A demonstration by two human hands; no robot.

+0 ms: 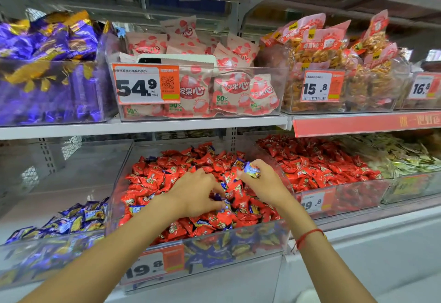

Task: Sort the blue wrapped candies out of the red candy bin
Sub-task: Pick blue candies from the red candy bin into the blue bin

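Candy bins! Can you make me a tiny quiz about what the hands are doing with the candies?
1. True or false: the right hand holds a blue wrapped candy.
2. Which bin are both hands over? A) the red candy bin B) the bin of blue candies to its left C) the pink packet bin on the shelf above
3. Fill in: the left hand pinches a blue candy lying among the ____ candies.

Key
1. True
2. A
3. red
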